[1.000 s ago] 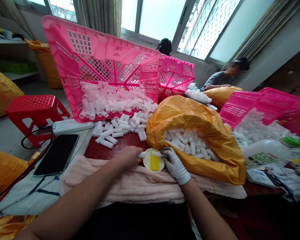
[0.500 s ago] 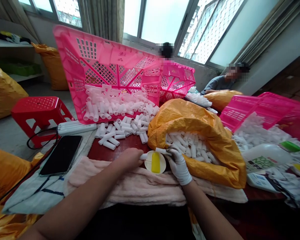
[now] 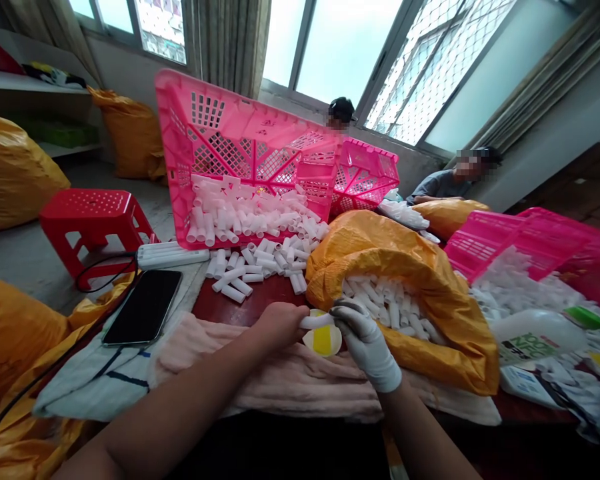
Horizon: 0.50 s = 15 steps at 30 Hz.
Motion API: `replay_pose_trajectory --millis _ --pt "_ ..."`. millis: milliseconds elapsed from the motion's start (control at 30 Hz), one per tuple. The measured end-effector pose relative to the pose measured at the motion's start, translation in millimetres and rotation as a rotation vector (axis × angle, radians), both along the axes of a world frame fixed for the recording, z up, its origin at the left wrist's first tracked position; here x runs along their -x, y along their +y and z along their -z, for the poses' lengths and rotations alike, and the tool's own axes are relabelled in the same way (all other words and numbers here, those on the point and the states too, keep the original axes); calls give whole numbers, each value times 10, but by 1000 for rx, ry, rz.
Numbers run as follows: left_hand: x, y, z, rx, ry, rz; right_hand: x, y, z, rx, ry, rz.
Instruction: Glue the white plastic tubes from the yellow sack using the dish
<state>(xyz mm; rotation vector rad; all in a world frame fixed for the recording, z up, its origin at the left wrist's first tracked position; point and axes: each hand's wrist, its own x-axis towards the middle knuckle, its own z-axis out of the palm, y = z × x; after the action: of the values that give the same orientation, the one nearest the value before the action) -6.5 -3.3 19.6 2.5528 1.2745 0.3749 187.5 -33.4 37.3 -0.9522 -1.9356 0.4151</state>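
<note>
A short white plastic tube (image 3: 316, 323) spans the gap between my two hands, nearly level. My bare left hand (image 3: 281, 325) is closed on its left end. Fingers of my right hand (image 3: 364, 337), in a white glove with greyish fingertips, are closed around the right end. Whether it is one tube or two pieces joined, I cannot tell. Just below sits a small round pale dish (image 3: 335, 341) with a yellow block (image 3: 323, 342) in it, partly hidden by the tube. More white tubes (image 3: 390, 303) fill an open orange woven sack (image 3: 380, 237) beyond my right hand.
A tilted pink crate (image 3: 180, 160) spills loose white tubes (image 3: 233, 287) onto the dark red table (image 3: 220, 308). A phone (image 3: 143, 308) lies left on a cloth. A pink towel (image 3: 260, 383) lines the front. Right: a bottle (image 3: 535, 333). Two people sit behind.
My hands, apart with a white piece in each, have come together above the dish, and one continuous white length now shows between them. The whole view has shifted slightly.
</note>
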Motion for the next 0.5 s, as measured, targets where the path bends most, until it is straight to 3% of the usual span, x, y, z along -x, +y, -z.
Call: replay_pose_trajectory --millis 167,333,500 --pt "-19 -16 -6 -22 -14 -32 43 46 15 49 141 57" --pt "-64 -65 -7 -54 2 -78 142 -7 48 109 12 45" --pt "-164 -167 -89 -75 51 -130 279 33 79 409 115 332"
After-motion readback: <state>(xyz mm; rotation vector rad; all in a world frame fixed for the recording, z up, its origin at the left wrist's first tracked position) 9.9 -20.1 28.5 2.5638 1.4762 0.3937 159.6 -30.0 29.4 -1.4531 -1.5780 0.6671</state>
